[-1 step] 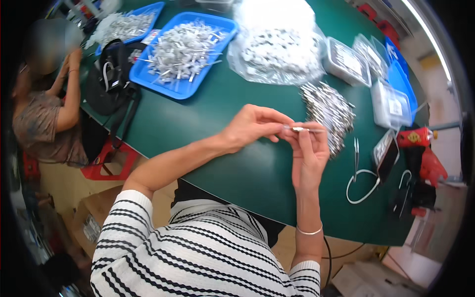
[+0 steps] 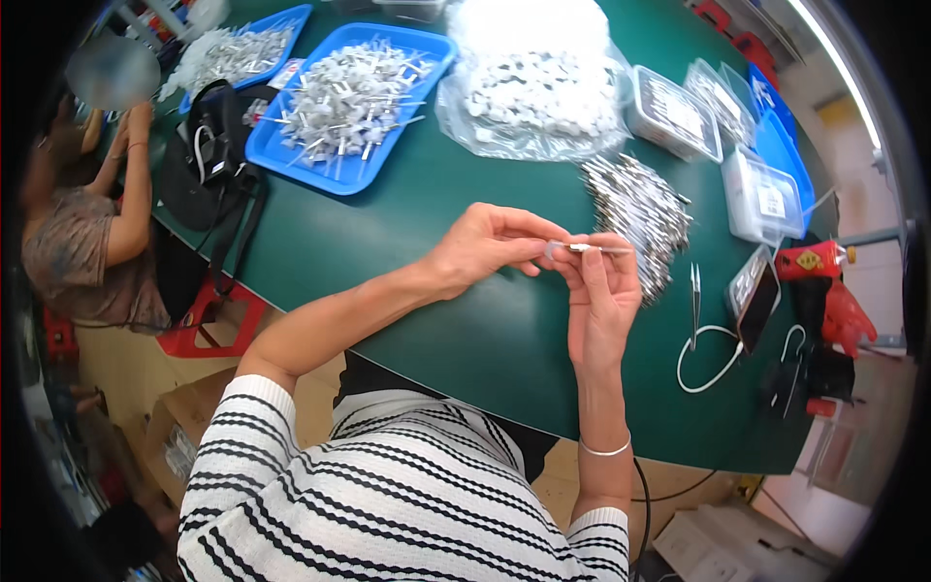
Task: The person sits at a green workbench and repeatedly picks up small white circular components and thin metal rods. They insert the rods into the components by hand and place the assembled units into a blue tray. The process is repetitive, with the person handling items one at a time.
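Note:
Above the near middle of the green table, my two hands meet fingertip to fingertip. My right hand (image 2: 605, 306) is closed on a thin metal rod (image 2: 582, 248) with a shiny silver section, its slim end pointing right. My left hand (image 2: 475, 254) pinches a small translucent plastic piece (image 2: 553, 251) at the rod's left end; whether the two are joined I cannot tell. Just beyond my right hand lies a pile of similar slim metal rods (image 2: 640, 218). A blue tray (image 2: 354, 182) of small white plastic pieces with thin stems stands at the back left.
A clear bag of white caps (image 2: 543, 102) lies at the back. Clear plastic boxes (image 2: 761, 199) stand at right, near tweezers (image 2: 695, 306), a phone (image 2: 758, 308) and a white cable (image 2: 700, 391). A black bag (image 2: 199, 189) lies left. Another person (image 2: 82, 242) sits at far left.
Both hands hold nearly the same pose at the same spot. The translucent piece between the left fingertips shows more plainly now. The whole view has shifted slightly.

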Tool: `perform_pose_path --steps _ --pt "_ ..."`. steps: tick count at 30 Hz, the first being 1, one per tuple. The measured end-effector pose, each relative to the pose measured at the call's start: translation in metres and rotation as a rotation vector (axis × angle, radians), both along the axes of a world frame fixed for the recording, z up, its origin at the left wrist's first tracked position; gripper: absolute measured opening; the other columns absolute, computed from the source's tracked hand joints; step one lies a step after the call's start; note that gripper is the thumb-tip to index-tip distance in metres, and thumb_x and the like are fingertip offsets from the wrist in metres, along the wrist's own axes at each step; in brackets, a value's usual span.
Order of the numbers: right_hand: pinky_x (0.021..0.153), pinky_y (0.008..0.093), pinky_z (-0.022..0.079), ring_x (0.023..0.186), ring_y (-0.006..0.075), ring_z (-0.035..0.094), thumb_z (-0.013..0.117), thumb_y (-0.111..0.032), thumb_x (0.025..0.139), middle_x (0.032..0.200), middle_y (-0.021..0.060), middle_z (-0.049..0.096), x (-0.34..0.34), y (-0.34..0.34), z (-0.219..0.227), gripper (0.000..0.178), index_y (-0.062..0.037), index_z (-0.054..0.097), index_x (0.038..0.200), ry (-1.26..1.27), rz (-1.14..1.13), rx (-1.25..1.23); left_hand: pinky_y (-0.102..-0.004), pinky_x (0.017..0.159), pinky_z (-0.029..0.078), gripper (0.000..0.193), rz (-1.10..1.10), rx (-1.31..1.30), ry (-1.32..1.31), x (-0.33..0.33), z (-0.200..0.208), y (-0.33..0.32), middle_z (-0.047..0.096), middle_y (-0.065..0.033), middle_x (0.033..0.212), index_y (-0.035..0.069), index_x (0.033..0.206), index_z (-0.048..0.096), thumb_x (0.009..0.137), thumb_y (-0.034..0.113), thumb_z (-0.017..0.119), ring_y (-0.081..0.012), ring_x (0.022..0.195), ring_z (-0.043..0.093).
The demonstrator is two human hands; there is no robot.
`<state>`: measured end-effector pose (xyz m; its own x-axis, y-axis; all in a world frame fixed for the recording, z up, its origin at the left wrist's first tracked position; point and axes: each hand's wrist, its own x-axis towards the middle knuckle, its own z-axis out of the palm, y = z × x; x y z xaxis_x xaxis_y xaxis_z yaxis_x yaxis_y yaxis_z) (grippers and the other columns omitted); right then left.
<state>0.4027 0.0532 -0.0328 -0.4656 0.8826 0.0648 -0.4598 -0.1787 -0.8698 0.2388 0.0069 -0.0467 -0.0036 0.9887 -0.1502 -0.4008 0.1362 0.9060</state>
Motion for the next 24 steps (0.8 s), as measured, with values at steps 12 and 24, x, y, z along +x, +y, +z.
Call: perform_pose_path --steps 12,24 --pt "0.081 0.0312 0.054 0.088 0.0203 0.066 0.054 -0.006 0.095 0.097 0.0140 0.064 0.007 0.001 -0.007 0.011 0.0017 0.054 0.102 -0.076 -0.066 0.075 -0.0232 0.076 0.053 0.027 -0.057 -0.136 -0.103 -0.004 -0.001 0.002 0.066 -0.0062 0.097 0.001 0.111 0.063 0.086 0.010 0.067 -0.0103 0.082 0.063" --pt "0.083 0.0326 0.055 0.090 0.0211 0.066 0.054 -0.007 0.095 0.097 0.0139 0.064 0.007 0.002 -0.009 0.010 0.0013 0.054 0.102 0.026 -0.023 -0.052 -0.0217 0.074 0.052 0.023 -0.054 -0.188 -0.158 0.001 0.005 0.001 0.067 -0.0062 0.098 0.000 0.109 0.064 0.088 0.009 0.065 -0.0088 0.084 0.062"
